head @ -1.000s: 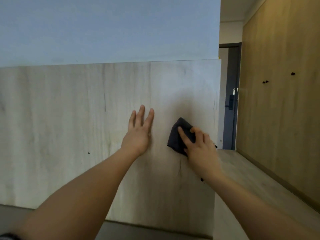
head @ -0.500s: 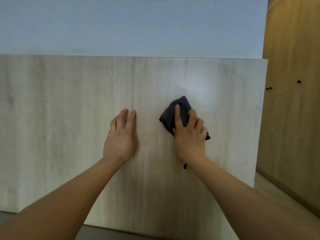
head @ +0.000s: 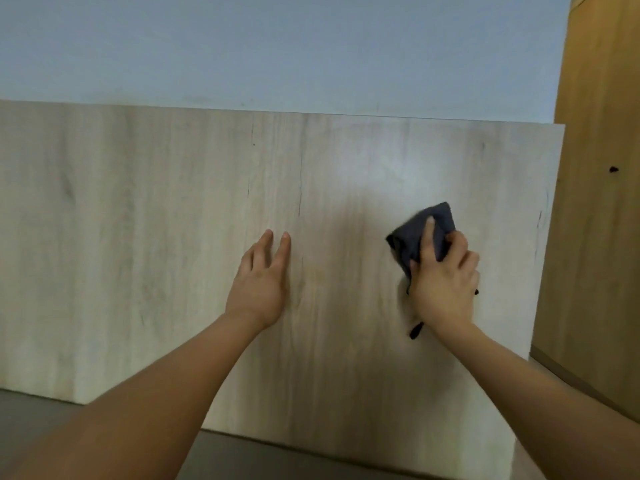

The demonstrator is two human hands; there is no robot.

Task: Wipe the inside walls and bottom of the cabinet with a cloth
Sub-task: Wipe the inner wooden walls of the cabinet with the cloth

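Pressing a dark cloth (head: pixel 420 237) flat against the pale wooden panel (head: pixel 138 237), the right hand (head: pixel 445 282) has its forefinger stretched up over the fabric while the other fingers curl round and grip the bunched lower part; a loose corner of cloth hangs out below the wrist. The left hand (head: pixel 261 282) lies on the same panel with fingers straight and slightly spread, holding nothing, bracing near the panel's middle.

Over the last second the cloth has travelled: from low near the panel's right edge, up towards the middle, and now back out to the right, nearer the right edge again and about mid-height. The cloth's outline is slightly smeared, so I judge it to be mid-stroke. The left hand has barely shifted on the wood, though the view itself has swung left, hiding the doorway that showed beyond the panel.

That reads to me as a sideways scrubbing pass across the right-hand part of this wall. The broad stretch towards the left edge and the lower strip along the bottom edge probably remain to be wiped. To the right stands a darker wooden cupboard front (head: pixel 599 237).
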